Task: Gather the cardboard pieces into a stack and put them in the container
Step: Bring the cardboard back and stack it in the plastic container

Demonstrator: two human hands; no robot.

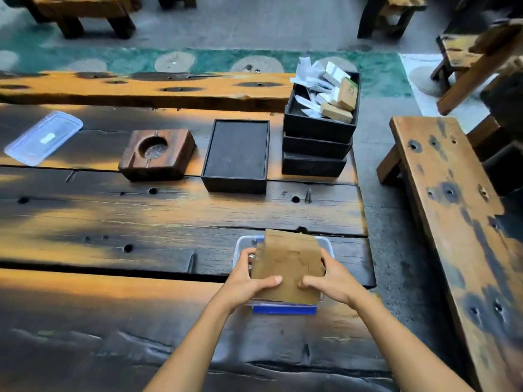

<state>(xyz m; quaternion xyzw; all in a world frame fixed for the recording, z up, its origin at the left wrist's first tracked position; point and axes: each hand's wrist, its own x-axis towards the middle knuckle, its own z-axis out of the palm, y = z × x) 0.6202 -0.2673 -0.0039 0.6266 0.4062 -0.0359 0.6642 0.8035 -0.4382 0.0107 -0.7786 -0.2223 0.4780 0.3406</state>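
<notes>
A stack of brown cardboard pieces [288, 263] is held over a clear plastic container [245, 242] with a blue base, near the table's front right. My left hand [249, 278] grips the stack's left edge, thumb on top. My right hand [329, 278] grips its right edge, thumb on top too. The stack tilts, with its far end raised above the container's far rim. Most of the container's inside is hidden by the cardboard.
The container's clear lid [42, 137] lies at the far left of the wooden table [141, 216]. A wooden ashtray [157, 154], a black box [236, 155] and stacked black trays of packets [319, 125] stand behind. A bench [452, 207] is at right.
</notes>
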